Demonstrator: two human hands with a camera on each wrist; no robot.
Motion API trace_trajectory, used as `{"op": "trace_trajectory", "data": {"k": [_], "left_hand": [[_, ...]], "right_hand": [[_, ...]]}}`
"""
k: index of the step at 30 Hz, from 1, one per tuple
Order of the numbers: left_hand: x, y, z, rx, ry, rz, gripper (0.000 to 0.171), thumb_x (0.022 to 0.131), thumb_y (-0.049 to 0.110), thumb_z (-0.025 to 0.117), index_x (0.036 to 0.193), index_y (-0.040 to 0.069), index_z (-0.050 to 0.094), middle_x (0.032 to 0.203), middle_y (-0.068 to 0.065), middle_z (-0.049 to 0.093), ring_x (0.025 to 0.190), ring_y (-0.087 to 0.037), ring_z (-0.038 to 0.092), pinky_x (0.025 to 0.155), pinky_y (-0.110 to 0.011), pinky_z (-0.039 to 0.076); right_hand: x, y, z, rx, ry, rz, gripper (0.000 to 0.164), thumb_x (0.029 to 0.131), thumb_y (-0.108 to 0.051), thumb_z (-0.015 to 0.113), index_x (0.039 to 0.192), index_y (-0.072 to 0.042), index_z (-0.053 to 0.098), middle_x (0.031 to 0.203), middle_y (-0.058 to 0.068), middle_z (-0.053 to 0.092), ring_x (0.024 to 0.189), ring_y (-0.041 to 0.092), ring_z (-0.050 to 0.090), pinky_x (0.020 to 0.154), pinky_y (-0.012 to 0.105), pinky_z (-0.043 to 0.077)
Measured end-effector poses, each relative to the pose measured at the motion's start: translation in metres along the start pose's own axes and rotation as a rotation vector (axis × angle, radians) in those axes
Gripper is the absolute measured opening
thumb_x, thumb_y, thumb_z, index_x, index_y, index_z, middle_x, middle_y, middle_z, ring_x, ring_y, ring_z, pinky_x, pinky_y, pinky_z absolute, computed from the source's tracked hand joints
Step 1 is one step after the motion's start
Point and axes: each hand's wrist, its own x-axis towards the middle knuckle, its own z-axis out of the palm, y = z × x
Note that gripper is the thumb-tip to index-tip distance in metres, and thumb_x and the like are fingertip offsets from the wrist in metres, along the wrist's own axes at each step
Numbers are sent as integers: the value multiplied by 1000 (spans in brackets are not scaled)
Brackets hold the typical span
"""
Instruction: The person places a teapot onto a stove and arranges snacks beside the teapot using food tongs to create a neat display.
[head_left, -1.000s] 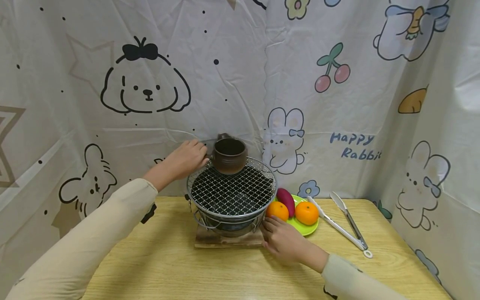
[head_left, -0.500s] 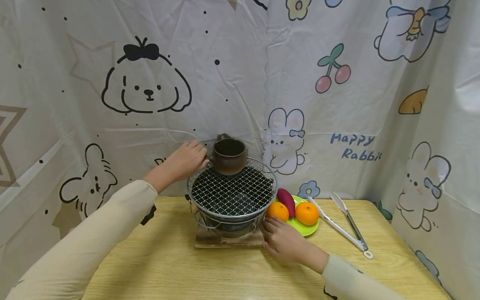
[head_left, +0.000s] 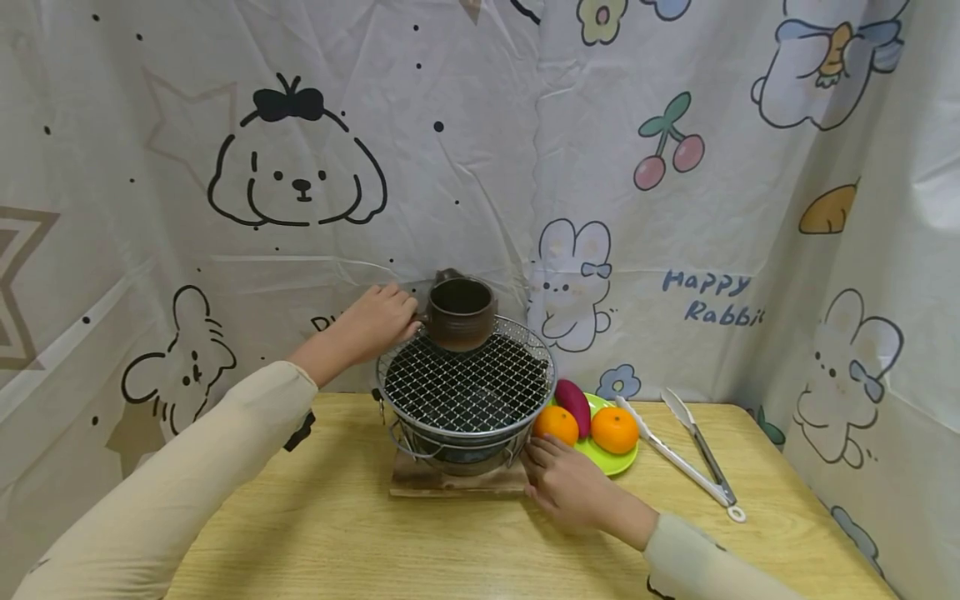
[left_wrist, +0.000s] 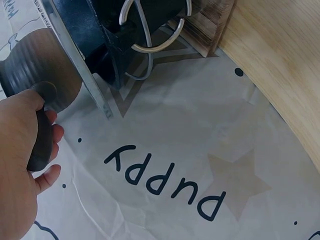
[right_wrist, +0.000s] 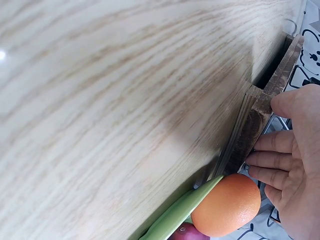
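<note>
My left hand (head_left: 381, 319) grips the side handle (left_wrist: 42, 142) of a dark brown clay pot (head_left: 461, 317). The pot is upright and uncovered, at the far left part of a round wire mesh (head_left: 465, 387). Under that mesh is a dark grill bowl (head_left: 465, 452) in a wire frame, set on a wooden board (head_left: 450, 482). Low at the board's right side, my right hand (head_left: 566, 483) rests with its fingers fairly straight. In the right wrist view, thumb and fingertips lie right at the board's edge, and nothing is held in the palm.
Just right of the grill, a green plate (head_left: 615, 467) bears two oranges (head_left: 614, 430) and a purple, elongated vegetable (head_left: 573, 408). White-handled metal tongs (head_left: 678, 454) lie spread farther right. A printed curtain (head_left: 465, 125) hangs behind and beside the wooden table (head_left: 337, 542).
</note>
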Motion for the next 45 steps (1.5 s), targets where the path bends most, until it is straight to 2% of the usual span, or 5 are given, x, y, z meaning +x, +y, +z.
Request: {"op": "trace_trajectory", "data": {"k": [9, 27, 45], "left_hand": [[1, 4, -1, -16, -4, -17, 27, 103, 28, 59, 97, 1, 64, 99, -15, 71, 98, -32, 65, 87, -47, 55], [1, 6, -4, 12, 10, 5, 25, 99, 29, 65, 94, 4, 63, 98, -13, 73, 97, -31, 67, 85, -47, 56], [2, 5, 0, 24, 21, 5, 25, 100, 30, 65, 97, 5, 64, 99, -13, 72, 97, -30, 66, 84, -47, 56]], "right_hand": [[-1, -1, 2, -2, 7, -1, 45, 100, -29, 59, 129, 4, 67, 134, 19, 67, 130, 36, 60, 115, 50, 44], [-1, 0, 4, -22, 13, -8, 45, 100, -30, 59, 129, 3, 68, 133, 18, 68, 129, 36, 60, 115, 49, 44], [-1, 0, 1, -23, 24, -13, 44, 100, -29, 59, 128, 3, 68, 132, 19, 68, 128, 36, 61, 114, 49, 45]]}}
